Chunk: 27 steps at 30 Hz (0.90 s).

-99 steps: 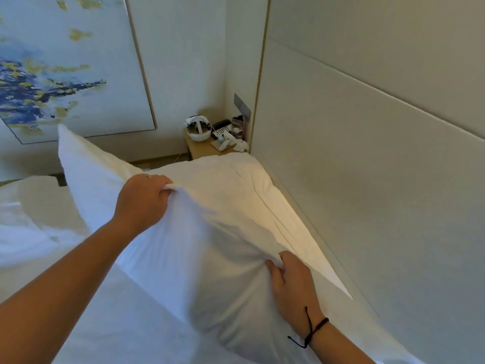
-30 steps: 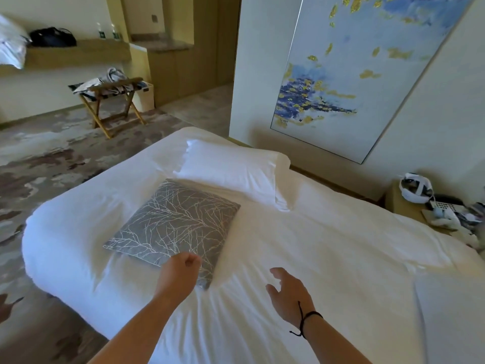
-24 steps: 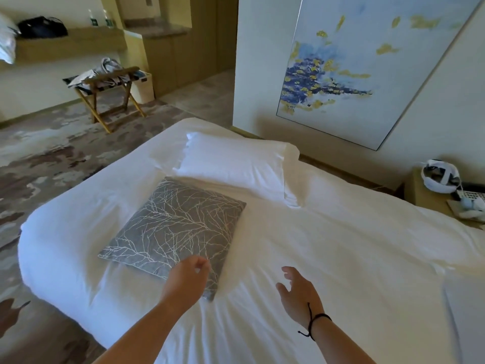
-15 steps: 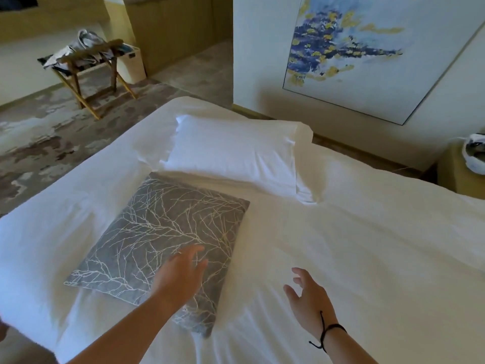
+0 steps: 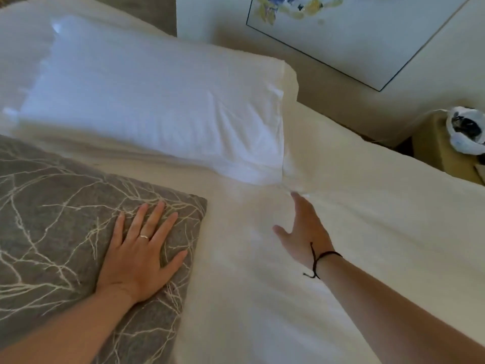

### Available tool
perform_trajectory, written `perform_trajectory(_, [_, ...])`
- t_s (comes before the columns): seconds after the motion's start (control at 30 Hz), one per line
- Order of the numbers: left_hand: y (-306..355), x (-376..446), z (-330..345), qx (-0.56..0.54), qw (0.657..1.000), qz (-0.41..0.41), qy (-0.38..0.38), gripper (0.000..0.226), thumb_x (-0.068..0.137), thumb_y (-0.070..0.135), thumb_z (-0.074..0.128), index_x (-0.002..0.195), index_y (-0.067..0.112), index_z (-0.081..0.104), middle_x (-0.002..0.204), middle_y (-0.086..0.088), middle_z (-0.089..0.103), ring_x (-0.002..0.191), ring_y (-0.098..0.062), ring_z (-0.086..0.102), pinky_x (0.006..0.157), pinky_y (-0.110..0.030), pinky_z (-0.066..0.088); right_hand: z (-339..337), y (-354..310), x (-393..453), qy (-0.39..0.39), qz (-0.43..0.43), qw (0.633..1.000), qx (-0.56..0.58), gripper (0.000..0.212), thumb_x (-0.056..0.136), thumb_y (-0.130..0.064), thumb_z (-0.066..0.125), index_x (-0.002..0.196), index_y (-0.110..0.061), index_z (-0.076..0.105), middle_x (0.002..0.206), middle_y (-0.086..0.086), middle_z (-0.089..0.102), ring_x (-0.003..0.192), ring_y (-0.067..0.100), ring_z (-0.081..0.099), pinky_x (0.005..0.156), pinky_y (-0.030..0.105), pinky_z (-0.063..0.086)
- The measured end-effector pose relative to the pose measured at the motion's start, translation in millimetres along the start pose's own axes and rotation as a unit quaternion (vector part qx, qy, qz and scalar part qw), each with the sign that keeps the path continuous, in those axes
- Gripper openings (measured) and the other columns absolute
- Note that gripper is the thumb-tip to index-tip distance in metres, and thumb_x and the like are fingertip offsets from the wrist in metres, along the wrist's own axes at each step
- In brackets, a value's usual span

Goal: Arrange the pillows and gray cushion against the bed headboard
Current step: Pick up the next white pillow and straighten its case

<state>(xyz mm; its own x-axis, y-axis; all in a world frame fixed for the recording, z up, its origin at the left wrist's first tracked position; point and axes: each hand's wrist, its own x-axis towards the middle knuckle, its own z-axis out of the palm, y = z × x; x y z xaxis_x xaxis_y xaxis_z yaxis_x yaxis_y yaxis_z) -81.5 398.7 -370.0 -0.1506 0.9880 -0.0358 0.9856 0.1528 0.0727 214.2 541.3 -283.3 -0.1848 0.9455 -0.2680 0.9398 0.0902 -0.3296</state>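
A gray cushion [image 5: 52, 219] with a pale branch pattern lies flat on the white bed [image 5: 354, 245] at the lower left. My left hand [image 5: 139, 250], wearing a ring, rests palm down on the cushion's right part with fingers spread. Beyond it lies a white pillow [image 5: 157, 101], flat across the bed. My right hand [image 5: 304, 229], a black cord on its wrist, hovers open over the bare sheet, fingertips just short of the pillow's near right corner. The headboard is out of view.
A wall with a framed abstract painting [image 5: 354, 30] runs along the far side of the bed. A wooden bedside table [image 5: 433, 151] at the right edge carries a white headset [image 5: 465, 132].
The view has closed in on the bed. My left hand came down flat onto the gray cushion. My right hand reached forward toward the white pillow's corner.
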Motion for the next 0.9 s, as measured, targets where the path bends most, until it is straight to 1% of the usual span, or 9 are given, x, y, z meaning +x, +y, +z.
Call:
perform_trajectory(0.13, [-10, 7, 28, -0.018, 0.999, 0.016, 0.042, 0.082, 0.084, 0.071, 0.032, 0.155, 0.031, 0.024, 0.165, 0.001, 0.014, 0.151, -0.027, 0.010, 0.120, -0.056, 0.002, 11, -5, 100, 0.082, 0.022, 0.996, 0.009, 0.110, 0.076, -0.041, 0.077, 0.154, -0.022, 0.001, 0.159, 0.010, 0.015, 0.144, 0.028, 0.024, 0.115, 0.047, 0.029])
perform_trajectory(0.2, [-14, 9, 34, -0.028, 0.998, 0.020, 0.057, 0.083, 0.081, 0.070, 0.037, 0.154, 0.030, 0.026, 0.164, 0.001, 0.015, 0.151, -0.028, 0.012, 0.120, -0.055, 0.002, 19, -9, 136, 0.087, 0.020, 0.996, -0.023, 0.121, 0.067, -0.046, 0.079, 0.153, -0.025, -0.004, 0.160, 0.008, 0.014, 0.145, 0.029, 0.021, 0.114, 0.053, 0.027])
perform_trajectory(0.27, [-15, 9, 39, -0.034, 0.997, 0.026, 0.069, 0.084, 0.079, 0.068, 0.041, 0.153, 0.030, 0.029, 0.164, 0.000, 0.017, 0.151, -0.029, 0.014, 0.120, -0.055, 0.003, 27, -14, 165, 0.085, 0.026, 0.996, 0.000, 0.123, 0.060, -0.053, 0.077, 0.152, -0.033, -0.002, 0.156, 0.002, 0.027, 0.140, 0.029, 0.030, 0.110, 0.054, 0.033])
perform_trajectory(0.33, [-15, 10, 43, -0.039, 0.996, 0.029, 0.077, 0.085, 0.077, 0.067, 0.044, 0.152, 0.029, 0.031, 0.163, -0.001, 0.019, 0.150, -0.030, 0.016, 0.120, -0.055, 0.003, 35, -13, 184, 0.084, 0.023, 0.995, 0.050, 0.110, 0.063, -0.056, 0.076, 0.150, -0.033, 0.014, 0.141, 0.001, 0.046, 0.127, 0.028, 0.047, 0.103, 0.049, 0.043])
perform_trajectory(0.43, [-15, 11, 42, -0.043, 0.996, 0.029, 0.076, 0.086, 0.075, 0.067, 0.046, 0.151, 0.029, 0.032, 0.162, -0.002, 0.022, 0.149, -0.030, 0.017, 0.120, -0.054, 0.002, 46, -5, 199, 0.104, 0.024, 0.994, -0.011, 0.064, 0.085, -0.035, 0.064, 0.141, -0.019, 0.036, 0.120, 0.011, 0.058, 0.110, 0.036, 0.057, 0.089, 0.044, 0.048])
perform_trajectory(0.57, [-16, 11, 42, -0.047, 0.996, 0.034, 0.072, 0.086, 0.076, 0.067, 0.047, 0.152, 0.029, 0.030, 0.163, -0.003, 0.021, 0.150, -0.029, 0.015, 0.120, -0.053, 0.000, 45, -1, 199, 0.162, -0.009, 0.984, -0.076, 0.019, 0.085, -0.008, 0.052, 0.103, -0.006, 0.056, 0.090, 0.017, 0.063, 0.086, 0.040, 0.061, 0.070, 0.036, 0.042])
perform_trajectory(0.67, [-16, 11, 43, -0.052, 0.995, 0.035, 0.078, 0.087, 0.076, 0.067, 0.047, 0.152, 0.029, 0.029, 0.163, -0.002, 0.020, 0.150, -0.029, 0.014, 0.120, -0.053, 0.001, 39, -2, 187, 0.162, -0.033, 0.984, -0.070, 0.014, 0.083, -0.002, 0.047, 0.092, -0.007, 0.055, 0.080, 0.015, 0.061, 0.079, 0.039, 0.060, 0.065, 0.034, 0.039])
perform_trajectory(0.77, [-16, 11, 45, -0.058, 0.994, 0.039, 0.086, 0.086, 0.077, 0.067, 0.045, 0.153, 0.030, 0.026, 0.164, -0.002, 0.018, 0.151, -0.028, 0.013, 0.120, -0.053, 0.001, 30, 1, 158, 0.178, -0.049, 0.983, 0.015, 0.019, 0.081, -0.002, 0.045, 0.088, -0.018, 0.054, 0.066, -0.002, 0.057, 0.071, 0.036, 0.058, 0.056, 0.030, 0.038])
perform_trajectory(0.9, [-16, 11, 44, -0.053, 0.994, 0.038, 0.091, 0.085, 0.079, 0.068, 0.041, 0.154, 0.031, 0.026, 0.165, 0.000, 0.015, 0.151, -0.027, 0.012, 0.120, -0.053, 0.002, 31, -8, 96, 0.159, -0.059, 0.981, 0.096, 0.011, 0.084, -0.012, 0.049, 0.086, -0.019, 0.058, 0.071, 0.001, 0.062, 0.071, 0.031, 0.058, 0.058, 0.039, 0.049])
